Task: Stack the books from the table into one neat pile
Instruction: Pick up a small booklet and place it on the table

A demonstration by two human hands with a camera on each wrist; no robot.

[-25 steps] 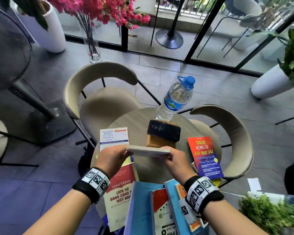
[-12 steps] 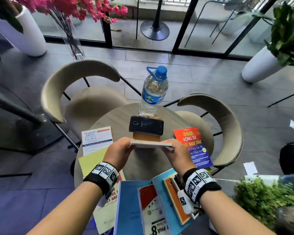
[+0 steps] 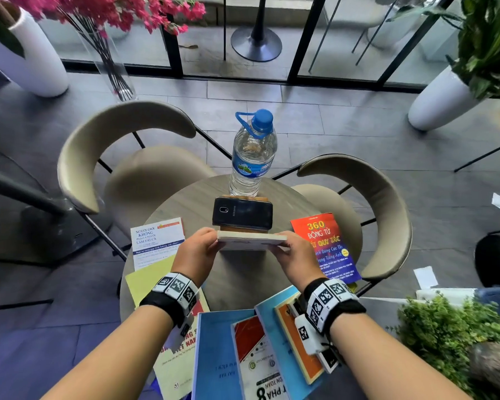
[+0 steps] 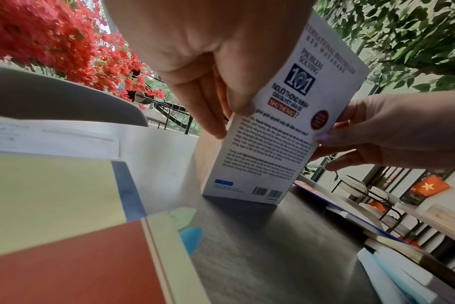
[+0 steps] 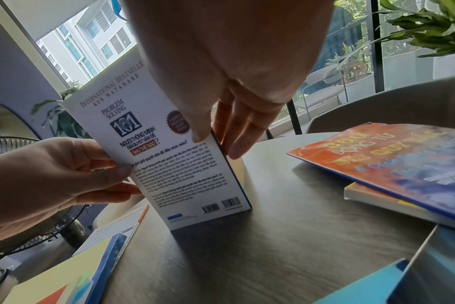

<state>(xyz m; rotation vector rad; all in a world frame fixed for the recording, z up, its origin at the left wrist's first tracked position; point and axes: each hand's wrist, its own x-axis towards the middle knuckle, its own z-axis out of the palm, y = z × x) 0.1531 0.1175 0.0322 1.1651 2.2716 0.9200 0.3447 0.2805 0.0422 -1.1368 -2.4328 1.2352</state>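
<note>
A small white paperback [image 3: 250, 241] stands on its bottom edge in the middle of the round table [image 3: 185, 203], just in front of the phone. My left hand [image 3: 211, 242] pinches its left edge and my right hand [image 3: 286, 243] pinches its right edge. The left wrist view shows the book's back cover [image 4: 281, 131] with its lower edge on the tabletop. Other books lie flat around it: a red and blue one [image 3: 326, 249] on the right, a white and blue one [image 3: 156, 241] and a yellow and red one [image 3: 147, 281] on the left, and blue, white and orange ones [image 3: 257, 359] at the near edge.
A black phone [image 3: 242, 213] leans on a wooden stand behind the held book, with a water bottle [image 3: 253, 157] behind that. Two beige chairs [image 3: 122, 131] stand around the table's far side. A green plant [image 3: 445, 336] sits at the near right.
Both hands keep the same hold on the white book, which has stayed in front of the phone. The head view has swung a little.
</note>
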